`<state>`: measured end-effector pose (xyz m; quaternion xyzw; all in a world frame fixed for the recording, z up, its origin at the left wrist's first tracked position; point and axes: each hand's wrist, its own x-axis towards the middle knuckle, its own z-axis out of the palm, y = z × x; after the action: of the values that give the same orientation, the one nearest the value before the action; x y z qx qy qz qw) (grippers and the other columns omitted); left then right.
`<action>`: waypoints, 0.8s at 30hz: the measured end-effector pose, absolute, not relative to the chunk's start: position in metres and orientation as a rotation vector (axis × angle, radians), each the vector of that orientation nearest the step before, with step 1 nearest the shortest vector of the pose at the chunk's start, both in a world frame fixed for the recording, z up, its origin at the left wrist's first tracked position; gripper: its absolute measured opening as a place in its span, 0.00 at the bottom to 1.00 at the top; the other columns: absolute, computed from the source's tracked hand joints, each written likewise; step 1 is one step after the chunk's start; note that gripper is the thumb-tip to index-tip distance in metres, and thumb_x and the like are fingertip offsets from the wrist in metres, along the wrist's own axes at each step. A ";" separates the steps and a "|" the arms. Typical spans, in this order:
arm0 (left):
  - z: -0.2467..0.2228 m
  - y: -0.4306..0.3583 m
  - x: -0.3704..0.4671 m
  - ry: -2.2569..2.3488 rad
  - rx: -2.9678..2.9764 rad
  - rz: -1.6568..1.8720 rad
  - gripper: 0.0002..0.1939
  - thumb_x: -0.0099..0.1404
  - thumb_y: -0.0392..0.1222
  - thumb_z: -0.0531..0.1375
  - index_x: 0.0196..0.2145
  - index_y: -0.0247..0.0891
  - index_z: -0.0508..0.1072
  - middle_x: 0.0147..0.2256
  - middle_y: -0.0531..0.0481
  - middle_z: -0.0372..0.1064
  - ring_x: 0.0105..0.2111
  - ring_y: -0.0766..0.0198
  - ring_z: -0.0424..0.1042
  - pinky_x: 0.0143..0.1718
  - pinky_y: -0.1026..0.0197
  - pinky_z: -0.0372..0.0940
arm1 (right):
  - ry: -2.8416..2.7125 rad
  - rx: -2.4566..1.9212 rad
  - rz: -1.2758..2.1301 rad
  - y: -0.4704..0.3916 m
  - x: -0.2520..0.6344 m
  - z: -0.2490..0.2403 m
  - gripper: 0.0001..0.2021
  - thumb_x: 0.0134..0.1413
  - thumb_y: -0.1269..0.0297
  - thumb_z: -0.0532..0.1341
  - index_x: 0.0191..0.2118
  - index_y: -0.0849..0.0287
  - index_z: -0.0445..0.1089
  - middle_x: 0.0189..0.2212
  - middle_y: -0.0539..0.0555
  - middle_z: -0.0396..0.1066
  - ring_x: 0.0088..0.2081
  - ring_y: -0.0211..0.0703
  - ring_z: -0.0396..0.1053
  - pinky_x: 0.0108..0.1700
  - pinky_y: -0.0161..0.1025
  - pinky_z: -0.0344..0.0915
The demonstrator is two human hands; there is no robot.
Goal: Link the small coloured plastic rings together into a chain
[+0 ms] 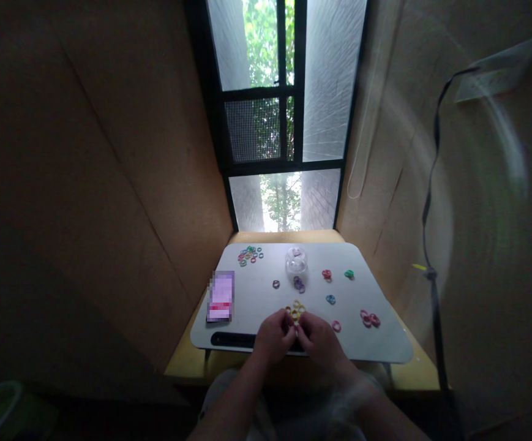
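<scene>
Near the front edge of a white lap table [256,300], my left hand [273,337] and my right hand [319,338] meet with fingers pinched together. Whatever lies between the fingertips is too small and too covered to make out. Just beyond them is a group of yellow rings [297,304] that look like small hair ties, partly hidden by my fingers. A pink ring [336,326] lies to the right of my right hand. Farther up are purple rings [299,283] and a single dark purple ring [276,284], in front of a clear round container [296,262].
Mixed coloured rings [250,255] lie at the back left. Red [327,275], green [349,274], blue [330,299] and dark pink rings [370,318] form separate groups on the right. A phone [221,296] is at the left edge; a black slot [233,340] runs along the front.
</scene>
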<state>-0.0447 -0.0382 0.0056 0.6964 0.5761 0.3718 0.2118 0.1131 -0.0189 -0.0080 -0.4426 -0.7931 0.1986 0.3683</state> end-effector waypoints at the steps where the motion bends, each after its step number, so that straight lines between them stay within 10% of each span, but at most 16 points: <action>1: 0.006 -0.038 -0.045 1.600 1.935 1.033 0.02 0.58 0.37 0.57 0.29 0.38 0.66 0.25 0.55 0.65 0.25 0.67 0.62 0.28 0.65 0.54 | -2.033 -1.139 0.514 -0.019 0.113 -0.008 0.06 0.55 0.68 0.54 0.28 0.56 0.61 0.25 0.49 0.67 0.28 0.39 0.63 0.31 0.35 0.55; 24: 0.007 -0.039 -0.045 1.593 1.883 1.057 0.02 0.58 0.38 0.58 0.30 0.38 0.68 0.25 0.55 0.66 0.25 0.68 0.64 0.29 0.65 0.55 | -2.039 -1.138 0.493 -0.019 0.113 -0.009 0.06 0.56 0.67 0.54 0.28 0.56 0.60 0.25 0.50 0.67 0.29 0.39 0.63 0.32 0.35 0.56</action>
<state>-0.0447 -0.0389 0.0071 0.6833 0.5782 0.3838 0.2270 0.1129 -0.0194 -0.0088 -0.4432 -0.7943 0.1919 0.3686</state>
